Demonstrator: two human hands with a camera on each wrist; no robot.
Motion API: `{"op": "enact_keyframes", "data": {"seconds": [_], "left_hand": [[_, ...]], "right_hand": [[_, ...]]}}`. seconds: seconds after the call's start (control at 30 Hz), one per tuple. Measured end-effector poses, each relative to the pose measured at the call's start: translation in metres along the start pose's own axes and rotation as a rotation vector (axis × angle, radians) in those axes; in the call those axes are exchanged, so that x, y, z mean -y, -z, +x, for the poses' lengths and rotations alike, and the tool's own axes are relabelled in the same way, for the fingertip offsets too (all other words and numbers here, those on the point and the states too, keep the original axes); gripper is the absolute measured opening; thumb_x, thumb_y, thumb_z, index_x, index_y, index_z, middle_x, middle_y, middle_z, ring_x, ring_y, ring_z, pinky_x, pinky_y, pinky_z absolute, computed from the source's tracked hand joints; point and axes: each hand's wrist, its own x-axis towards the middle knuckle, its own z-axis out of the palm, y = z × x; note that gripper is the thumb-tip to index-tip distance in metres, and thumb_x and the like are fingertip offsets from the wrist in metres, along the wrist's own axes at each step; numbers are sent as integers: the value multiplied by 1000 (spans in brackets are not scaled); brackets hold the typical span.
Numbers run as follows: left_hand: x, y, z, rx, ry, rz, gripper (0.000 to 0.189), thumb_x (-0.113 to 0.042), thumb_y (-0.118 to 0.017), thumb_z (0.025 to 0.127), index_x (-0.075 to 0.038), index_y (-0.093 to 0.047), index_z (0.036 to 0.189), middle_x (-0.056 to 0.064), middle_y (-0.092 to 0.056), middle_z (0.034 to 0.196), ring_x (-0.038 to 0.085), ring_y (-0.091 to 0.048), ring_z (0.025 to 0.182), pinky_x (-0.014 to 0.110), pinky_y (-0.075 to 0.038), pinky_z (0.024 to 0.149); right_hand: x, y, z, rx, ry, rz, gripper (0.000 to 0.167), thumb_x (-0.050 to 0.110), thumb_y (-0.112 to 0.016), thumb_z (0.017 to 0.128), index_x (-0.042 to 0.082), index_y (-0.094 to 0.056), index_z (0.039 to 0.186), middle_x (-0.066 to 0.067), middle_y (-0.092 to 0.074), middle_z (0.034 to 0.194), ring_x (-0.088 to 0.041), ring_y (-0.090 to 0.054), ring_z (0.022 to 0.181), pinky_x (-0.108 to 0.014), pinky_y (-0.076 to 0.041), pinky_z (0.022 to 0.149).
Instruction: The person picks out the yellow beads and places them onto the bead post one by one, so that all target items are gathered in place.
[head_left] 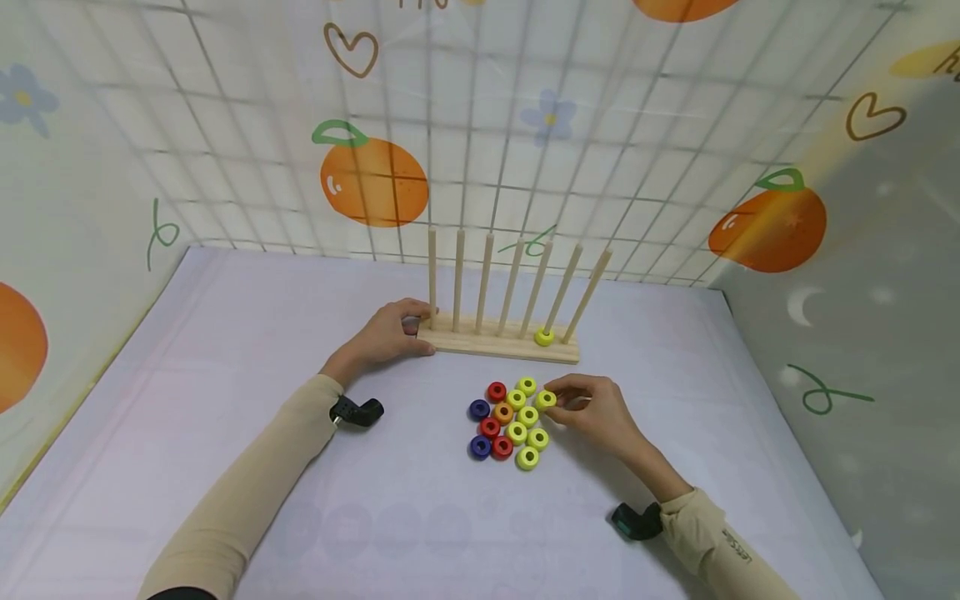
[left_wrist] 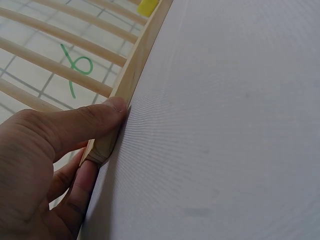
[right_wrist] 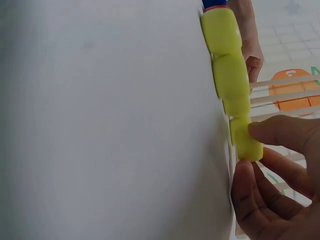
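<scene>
A wooden peg rack (head_left: 498,344) with a row of upright dowels stands at the middle of the table. One yellow ring (head_left: 544,337) sits at the foot of its second dowel from the right. My left hand (head_left: 385,335) grips the rack's left end, thumb along the front edge in the left wrist view and fingers behind. Between thumb and fingers, my right hand (head_left: 598,412) pinches a yellow bead ring (right_wrist: 250,146) at the right edge of a cluster of rings. Yellow rings (head_left: 528,417) fill that cluster's right side; red rings (head_left: 490,427), blue rings (head_left: 480,448) and an orange ring (head_left: 503,413) lie left.
A pale cloth covers the table (head_left: 375,517). Behind the rack rises a backdrop curtain (head_left: 480,125) printed with oranges and grid lines. Each forearm wears a beige sleeve (head_left: 247,483), and a black wrist camera (head_left: 636,522) sits by the right wrist.
</scene>
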Motion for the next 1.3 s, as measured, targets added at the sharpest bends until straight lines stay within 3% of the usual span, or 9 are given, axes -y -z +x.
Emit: {"op": "enact_keyframes", "data": {"seconds": [0.2,0.3,0.43,0.67,1.0,1.2,1.3], "left_hand": [[0,0,0,-2,-2,5,76,-16,-87,79,0,-51,143,12,-46,147,37,-52,128,40,-49,102],[0,0,0,-2,1,6,75,-16,-87,79,0,-51,143,12,-47,146,37,-52,128,41,-49,102],[-1,0,0,0,7,3,76,-16,-87,79,-1,-50,144,12,-46,146,36,-52,128,41,-49,102],[-1,0,0,2,16,-3,77,-16,-87,80,0,-49,145,13,-46,146,36,-53,127,39,-50,101],[0,-1,0,-2,8,-10,76,-15,-87,79,0,-50,144,13,-46,146,36,-53,127,40,-50,101],[-1,-1,0,-1,-2,2,78,-17,-87,79,1,-49,144,15,-46,146,38,-53,127,42,-50,101],[-1,0,-1,-1,-4,-2,78,-16,-87,79,1,-49,144,15,-46,146,38,-53,127,42,-49,101]], "right_hand": [[-3,5,0,-20,-16,-24,27,-7,-79,80,-8,-72,106,-22,-71,97,-34,-66,83,-39,-60,72],[-16,7,2,-38,-18,-25,27,-7,-80,80,-7,-73,106,-21,-72,96,-34,-66,83,-38,-60,71],[-33,10,7,-65,-9,-31,28,-3,-82,79,-2,-75,107,-15,-73,97,-29,-67,82,-33,-60,69],[-36,23,9,-122,22,-49,27,6,-84,80,8,-77,106,-7,-74,99,-21,-69,83,-32,-60,69],[-28,41,11,-194,52,-89,28,6,-84,80,7,-77,108,-9,-72,103,-20,-68,85,-30,-60,68],[-19,53,15,-229,98,-57,28,2,-83,80,6,-76,108,-9,-72,102,-16,-68,84,-23,-59,66],[5,58,13,-237,119,-36,28,-4,-80,80,-1,-74,108,-15,-71,102,-21,-68,84,-22,-59,66]]}}
